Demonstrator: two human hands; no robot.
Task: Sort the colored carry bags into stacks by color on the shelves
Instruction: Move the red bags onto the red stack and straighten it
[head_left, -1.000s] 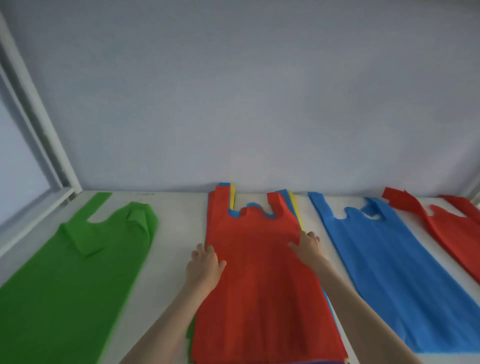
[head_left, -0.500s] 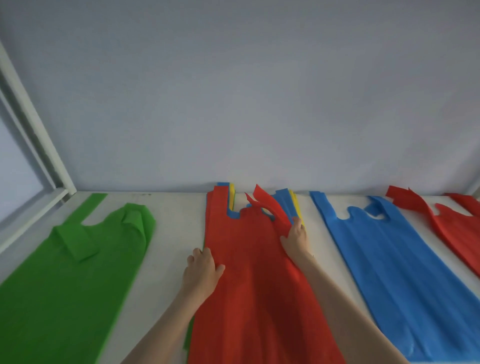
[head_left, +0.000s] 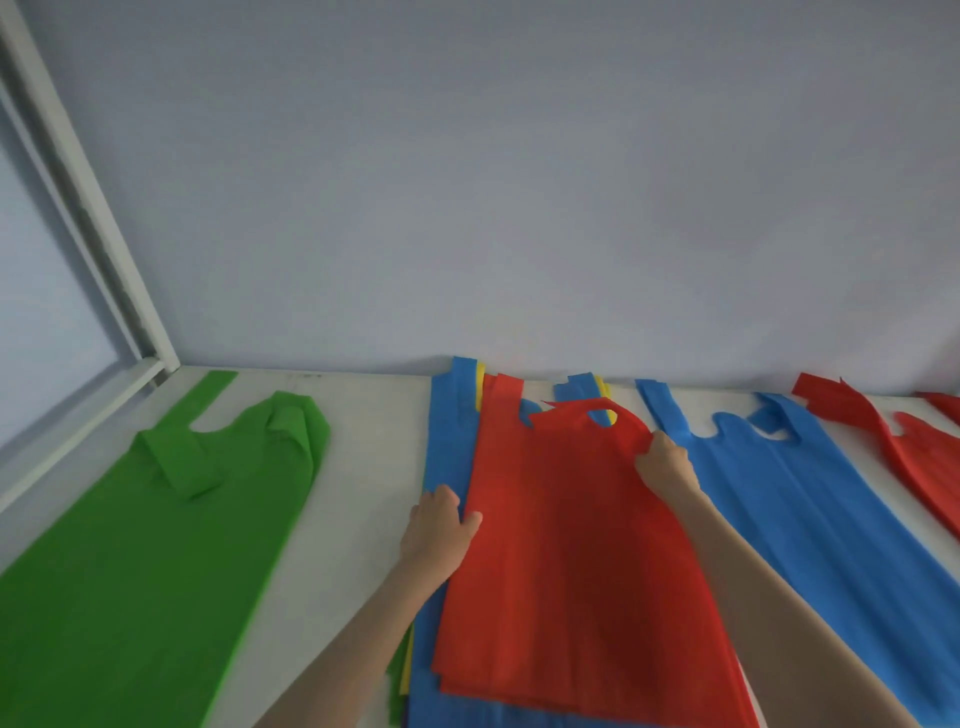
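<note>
A red carry bag (head_left: 566, 561) lies on top of the mixed pile (head_left: 447, 441) in the middle of the white shelf, with blue, yellow and green edges showing under it. My right hand (head_left: 665, 462) grips its upper right edge near the handle, which is lifted and curled over. My left hand (head_left: 439, 530) holds the bag's left edge, thumb on top. A green bag (head_left: 156, 545) lies flat at the left. At the right lies a blue bag (head_left: 810, 509), and a red bag (head_left: 924, 457) at the far right.
The white shelf (head_left: 358, 499) ends at a pale blue-grey wall behind. A white metal frame post (head_left: 88, 208) slants along the left side.
The top red bag has shifted to the right off the pile, baring the blue bag under it on the left. My right hand has lifted its upper right corner; my left hand now grips its left edge.
</note>
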